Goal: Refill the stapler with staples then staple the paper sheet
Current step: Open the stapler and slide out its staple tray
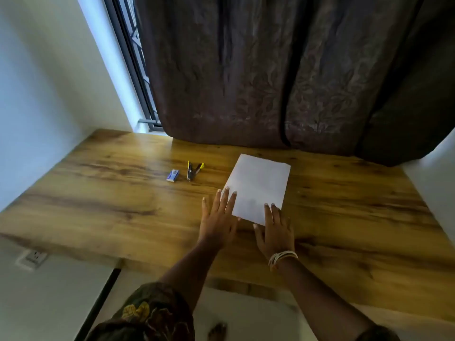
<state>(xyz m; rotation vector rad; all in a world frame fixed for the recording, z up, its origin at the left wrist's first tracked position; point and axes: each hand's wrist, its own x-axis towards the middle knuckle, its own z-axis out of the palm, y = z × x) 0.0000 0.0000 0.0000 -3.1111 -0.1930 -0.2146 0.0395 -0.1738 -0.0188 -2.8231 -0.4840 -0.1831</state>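
A white paper sheet [259, 185] lies flat on the wooden table [110, 193], right of centre. My left hand [219, 217] rests flat with fingers spread, its fingertips touching the sheet's left edge. My right hand [274, 230] lies flat on the sheet's near right corner, holding nothing. A black stapler with yellow tips [193, 170] lies swung open on the table, left of the paper. A small blue staple box [172, 175] sits just left of the stapler. Both are out of my hands' touch.
A dark brown curtain [270, 70] hangs down onto the table's far edge. A barred window [138, 70] and white wall stand at the left. A wall socket [33, 258] sits below the table's left front edge. My foot [216, 332] shows on the floor.
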